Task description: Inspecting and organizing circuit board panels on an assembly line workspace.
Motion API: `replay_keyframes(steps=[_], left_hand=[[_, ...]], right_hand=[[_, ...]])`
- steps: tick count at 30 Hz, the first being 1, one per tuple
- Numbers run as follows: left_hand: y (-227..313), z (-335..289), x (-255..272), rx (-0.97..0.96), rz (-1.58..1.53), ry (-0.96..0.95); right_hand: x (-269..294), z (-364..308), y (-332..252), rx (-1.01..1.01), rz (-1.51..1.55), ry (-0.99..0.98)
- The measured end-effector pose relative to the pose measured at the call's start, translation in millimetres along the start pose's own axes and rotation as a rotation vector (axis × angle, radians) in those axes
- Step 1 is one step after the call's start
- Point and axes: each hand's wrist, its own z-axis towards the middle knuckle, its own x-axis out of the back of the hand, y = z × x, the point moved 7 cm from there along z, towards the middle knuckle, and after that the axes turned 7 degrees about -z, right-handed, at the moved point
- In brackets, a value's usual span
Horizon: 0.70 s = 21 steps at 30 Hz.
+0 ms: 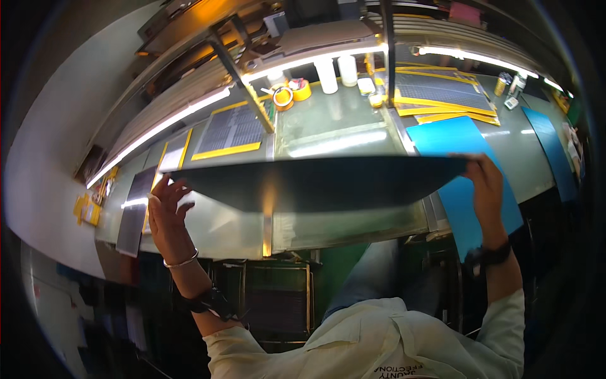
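Above the workbench I hold a large, thin, dark panel [322, 183], raised and tilted so its long upper edge runs nearly level. My left hand [167, 205] is at its left corner, with the fingertips at the edge and the other fingers bent and partly apart. At the opposite end my right hand [486, 186] grips the right corner between thumb and fingers. The panel looks slightly blurred, and its other face is hidden. Under the right end lies a bright blue sheet [451, 136] on the bench.
The glass-topped bench [334, 230] bears yellow-edged gridded panels [230, 129] at left and a stack of similar panels [442, 95] at back right. Tape rolls [283, 98] and white cylinders [326, 76] stand behind. Metal posts [243, 85] and tube lights rise above the bench.
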Motion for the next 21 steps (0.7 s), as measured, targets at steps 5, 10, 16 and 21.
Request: replay_keyframes(steps=[5, 10, 16, 21], left_hand=[[-79.8, -52.9, -101.5, -0.337, 0.682, -0.741], [-204.2, -146.8, -107.4, 0.129, 1.094, -0.880], [-263.6, -149.8, -96.9, 0.212, 1.257, -0.824], [-283.0, -114.6, -116.0, 0.195, 1.240, -0.914]], right_hand=[[-65.3, 64.1, 78.0, -0.306, 0.034, -0.178], [-132.3, 79.9, 179.3, -0.456, -0.135, -0.299], [-66.9, 71.4, 179.4, -0.165, -0.302, -0.232], [128.9, -25.3, 243.9, -0.238, -0.936, 0.353]])
